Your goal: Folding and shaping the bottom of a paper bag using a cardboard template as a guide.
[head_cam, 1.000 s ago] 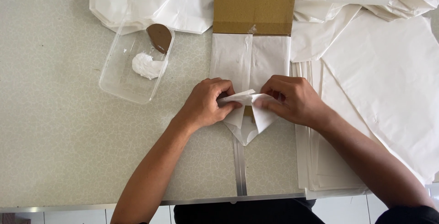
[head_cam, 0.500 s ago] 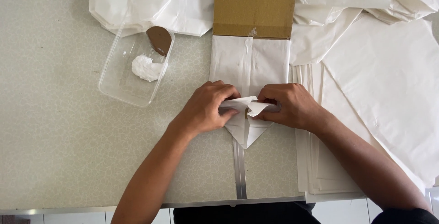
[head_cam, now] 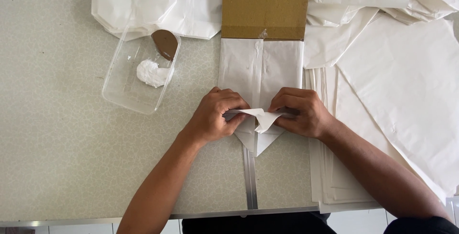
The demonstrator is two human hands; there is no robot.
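A: Nearest us, both forearms come up from the bottom edge and meet over the metal strip point(head_cam: 249, 181) set into the surface point(head_cam: 57, 157). Our left hand point(head_cam: 214, 115) and right hand point(head_cam: 302, 112) sit knuckles up, wrists low, facing each other.

B: And between them is the paper bag point(head_cam: 260, 66), lying flat just above the strip, its pointed lower end point(head_cam: 256, 141) towards us. Each hand has its fingers curled and pinches one side of the raised flap point(head_cam: 258, 117).

A: To fold this well, I think we should keep both pinches level, so the crease runs straight across the bag's centre seam. Pressing from the middle outwards ought to stop the paper from puckering.

B: Agreed. The thumbs are tucked under the flap, so we can't tell how firmly they grip. We should hold the lower point flat while the flap comes over.

A: Further out on the left stands the clear tub point(head_cam: 138, 71), holding a white dollop point(head_cam: 152, 73) and a brown spreader point(head_cam: 165, 43).

B: On the right, flat white sheets point(head_cam: 406, 95) lie stacked near our right forearm. Beyond the bag's top edge sits a brown board point(head_cam: 265, 4), touching it, with more folded white bags point(head_cam: 153, 2) at the far edge.
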